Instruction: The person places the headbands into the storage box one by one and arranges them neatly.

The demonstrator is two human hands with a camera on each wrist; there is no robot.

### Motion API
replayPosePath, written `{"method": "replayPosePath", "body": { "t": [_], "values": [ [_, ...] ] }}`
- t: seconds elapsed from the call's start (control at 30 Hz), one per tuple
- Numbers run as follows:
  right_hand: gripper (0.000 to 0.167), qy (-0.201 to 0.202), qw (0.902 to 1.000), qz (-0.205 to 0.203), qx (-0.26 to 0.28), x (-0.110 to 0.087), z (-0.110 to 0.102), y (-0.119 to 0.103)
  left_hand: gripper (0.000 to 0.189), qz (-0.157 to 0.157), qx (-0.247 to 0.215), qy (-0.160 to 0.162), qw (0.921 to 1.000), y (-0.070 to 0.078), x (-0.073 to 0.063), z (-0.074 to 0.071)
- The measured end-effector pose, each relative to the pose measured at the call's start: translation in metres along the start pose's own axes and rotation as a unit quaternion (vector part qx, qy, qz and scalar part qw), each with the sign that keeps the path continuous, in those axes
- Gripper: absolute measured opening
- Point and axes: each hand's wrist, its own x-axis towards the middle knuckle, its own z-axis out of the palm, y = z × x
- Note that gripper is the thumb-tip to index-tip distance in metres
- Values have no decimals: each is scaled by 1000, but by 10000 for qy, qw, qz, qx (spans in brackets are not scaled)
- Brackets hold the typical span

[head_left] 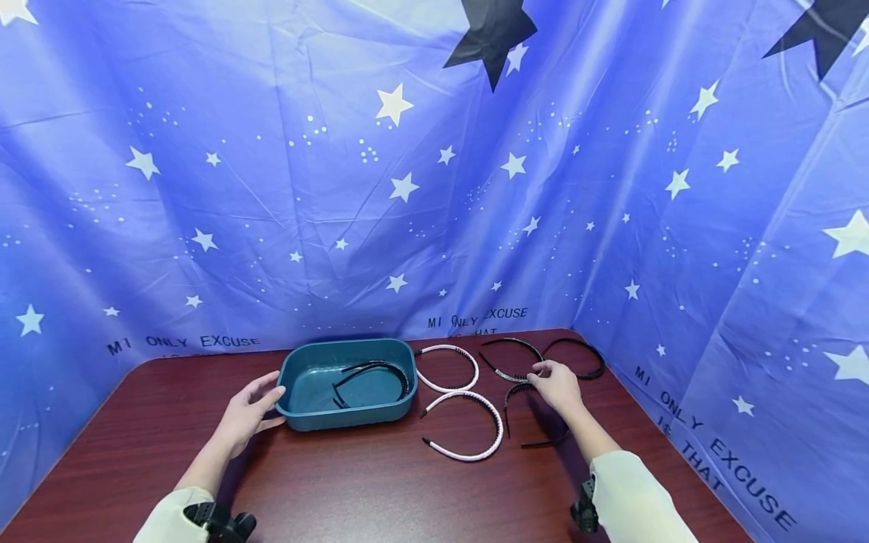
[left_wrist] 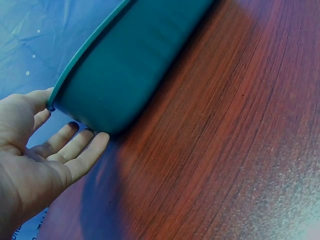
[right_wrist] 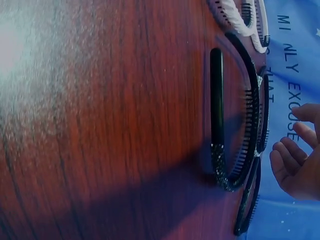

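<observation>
My left hand (head_left: 246, 415) holds the left end of a teal plastic basin (head_left: 346, 417), thumb at the rim and other fingers against its outer wall. In the left wrist view, the fingers of the left hand (left_wrist: 50, 145) touch the end of the basin (left_wrist: 120, 75). Black headbands (head_left: 397, 367) lie inside. My right hand (head_left: 560, 388) is above several black headbands on the right, fingers loosely bent. In the right wrist view, the right hand (right_wrist: 302, 160) is apart from a black headband with a glittery section (right_wrist: 218, 150) and holds nothing visible.
Two pale pink-white headbands (head_left: 498, 430) lie between the basin and the black ones. A plain black headband (head_left: 597, 366) is at the table's back right corner. Blue star-printed cloth (head_left: 339, 188) hangs behind and to the right of the dark red wooden table (head_left: 380, 490).
</observation>
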Motion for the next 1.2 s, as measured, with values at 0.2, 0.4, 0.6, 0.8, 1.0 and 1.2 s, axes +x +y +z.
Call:
{"method": "replayPosePath", "body": {
  "t": [0.2, 0.4, 0.6, 0.8, 1.0, 1.2],
  "values": [
    [32, -42, 9999, 102, -70, 0, -6, 11, 63, 7, 23, 27, 10000, -1, 1, 1],
    [30, -15, 9996, 203, -184, 1, -10, 19, 64, 6, -18, 3, 10000, 0, 1, 1],
    [29, -44, 9991, 261, -332, -1, -11, 22, 65, -12, -1, -10, 10000, -2, 0, 0],
    [31, -100, 9987, 217, -440, -5, -12, 26, 65, -2, -6, -22, 10000, -2, 1, 1],
    [31, -152, 9985, 107, -508, -5, -11, 27, 64, 16, -56, -29, 10000, -3, 1, 1],
    [32, -189, 9984, 58, -523, -6, -13, 26, 64, 55, -56, -28, 10000, -4, 1, 0]
  ]
}}
